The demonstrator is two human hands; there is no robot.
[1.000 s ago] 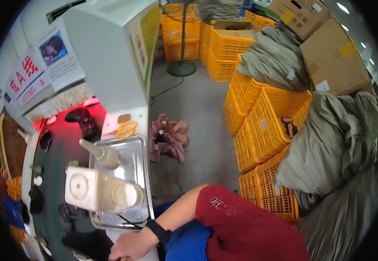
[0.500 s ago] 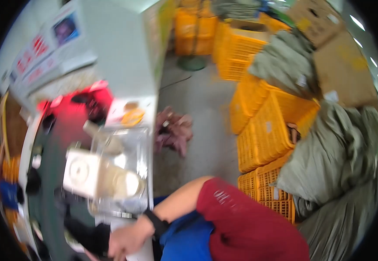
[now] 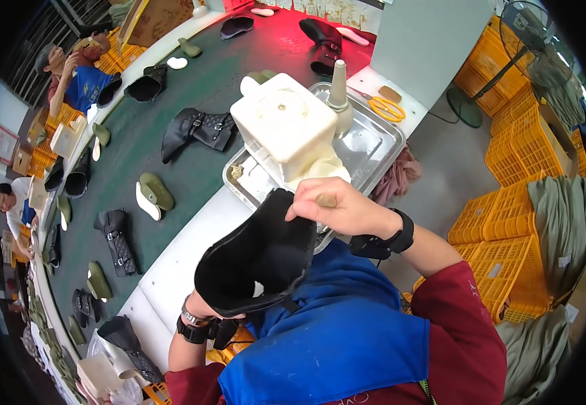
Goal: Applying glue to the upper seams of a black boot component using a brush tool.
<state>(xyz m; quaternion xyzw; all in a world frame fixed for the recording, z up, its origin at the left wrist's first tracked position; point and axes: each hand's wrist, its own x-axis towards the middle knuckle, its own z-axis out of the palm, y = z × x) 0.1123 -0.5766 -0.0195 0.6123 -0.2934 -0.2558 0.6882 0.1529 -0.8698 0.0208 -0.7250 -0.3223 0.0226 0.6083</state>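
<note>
Fingers of our right hand pinch the top edge of the black boot upper at frame centre, while our left hand grips it from beneath, mostly hidden. We judge it could flop onto the metal tray and pick up glue from the white pot just above.

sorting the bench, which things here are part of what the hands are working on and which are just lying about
In hand:
black boot upper, held by left hand and right hand

Lying about:
metal tray
white block
yellow scissors
yellow crates
</note>
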